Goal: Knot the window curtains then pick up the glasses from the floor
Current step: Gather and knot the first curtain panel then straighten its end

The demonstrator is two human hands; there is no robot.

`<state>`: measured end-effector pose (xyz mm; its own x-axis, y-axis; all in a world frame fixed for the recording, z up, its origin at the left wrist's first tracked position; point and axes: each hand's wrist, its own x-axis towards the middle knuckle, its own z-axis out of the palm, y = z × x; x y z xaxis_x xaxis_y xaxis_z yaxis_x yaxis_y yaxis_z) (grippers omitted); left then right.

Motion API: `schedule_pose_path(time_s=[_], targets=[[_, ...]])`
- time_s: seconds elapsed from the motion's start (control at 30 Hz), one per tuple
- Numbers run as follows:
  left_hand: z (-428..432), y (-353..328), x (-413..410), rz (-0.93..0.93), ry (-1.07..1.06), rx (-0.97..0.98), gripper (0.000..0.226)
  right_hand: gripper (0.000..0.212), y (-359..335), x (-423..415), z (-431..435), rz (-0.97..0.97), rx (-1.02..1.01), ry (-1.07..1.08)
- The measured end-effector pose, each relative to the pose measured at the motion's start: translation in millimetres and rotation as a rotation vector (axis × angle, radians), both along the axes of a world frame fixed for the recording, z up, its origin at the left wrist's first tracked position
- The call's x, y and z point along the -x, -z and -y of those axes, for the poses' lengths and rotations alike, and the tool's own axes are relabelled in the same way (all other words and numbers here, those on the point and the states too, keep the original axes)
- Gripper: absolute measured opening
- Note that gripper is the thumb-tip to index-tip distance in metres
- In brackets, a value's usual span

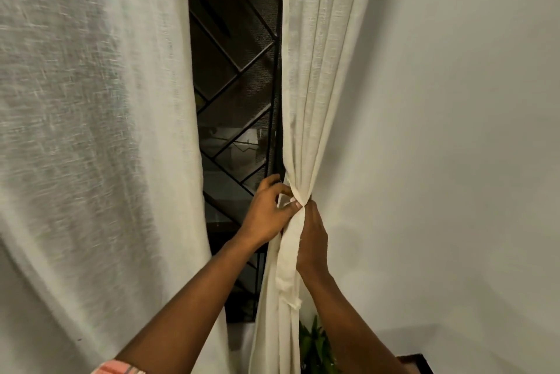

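Left curtain (91,131): hangs loose and ungathered left of the window grille (239,86), its inner edge overlapping the grille's left side. Blurred.

Sleeve (121,369): pink plaid cuff at the bottom edge, below and left of the grille.

Grille: dark diagonal metal bars, exposed in the gap between the two curtains.

Left hand (266,213): in front of the grille's lower right part. Fingers curled, thumb and fingertips pinching the cinch (298,198) on the right curtain (315,86).

Right curtain: hard against the grille's right edge, pleats drawn in to a narrow waist at the cinch, then hanging as a bunched rope below it.

Right hand (312,240): just right of the grille's lower corner, back of hand to camera. Clasped on the right curtain's bunch just under the cinch (fingertips hidden behind the cloth, so can't tell how far they wrap).

Plant (315,343): green leaves below the grille, behind the curtain's hanging tail.

Wall (454,131): plain, pale, right of the grille, beyond the right curtain.
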<state>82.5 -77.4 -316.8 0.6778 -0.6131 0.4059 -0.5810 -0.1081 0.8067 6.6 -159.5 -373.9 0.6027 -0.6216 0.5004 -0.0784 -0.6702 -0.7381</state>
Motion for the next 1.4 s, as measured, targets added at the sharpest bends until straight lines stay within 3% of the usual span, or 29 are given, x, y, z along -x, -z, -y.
schedule_pose_path(time_s=[0.13,0.27,0.37,0.43,0.5,0.57,0.67,0.83,0.97,1.07,1.17,1.2,1.3,1.4], targets=[[-3,6,0,-0.162,0.055,0.098,0.036,0.035,-8,10,10,-0.037,-0.094,-0.175],[-3,6,6,-0.286,0.073,0.126,0.058,0.037,-39,20,20,-0.082,-0.359,-0.448],[-4,7,9,-0.355,0.085,0.157,0.069,0.068,-46,34,30,-0.257,-0.17,-0.57],[-4,6,13,-0.372,0.115,0.171,0.071,0.073,-52,44,36,-0.345,-0.058,-0.641],[-3,3,16,-0.375,0.167,0.181,0.062,0.052,-63,52,39,-0.317,-0.13,-0.637],[-1,2,17,-0.401,0.241,0.178,0.041,0.031,-74,58,39,-0.225,-0.363,-0.52],[-1,2,17,-0.445,0.268,0.167,0.022,0.031,-80,65,38,-0.19,-0.592,-0.45],[2,4,11,-0.499,0.228,0.192,0.03,0.041,-83,66,33,-0.286,-0.319,-0.377],[-3,3,8,-0.481,0.287,0.164,0.025,0.01,-87,67,41,-0.233,-0.154,-0.255],[-9,6,7,-0.495,0.333,0.157,0.03,0.011,-103,74,55,-0.193,-0.169,-0.26],[-13,17,6,-0.619,0.353,0.183,0.072,0.013,-116,79,71,-0.271,-0.12,-0.288],[-13,19,7,-0.687,0.379,0.184,0.074,0.013,-119,79,74,-0.294,-0.111,-0.284],[-15,21,12,-0.843,0.465,0.158,0.051,0.013,-124,77,75,-0.343,-0.07,-0.276],[-14,19,16,-0.931,0.517,0.167,0.052,0.013,-124,71,67,-0.39,-0.018,-0.284]])
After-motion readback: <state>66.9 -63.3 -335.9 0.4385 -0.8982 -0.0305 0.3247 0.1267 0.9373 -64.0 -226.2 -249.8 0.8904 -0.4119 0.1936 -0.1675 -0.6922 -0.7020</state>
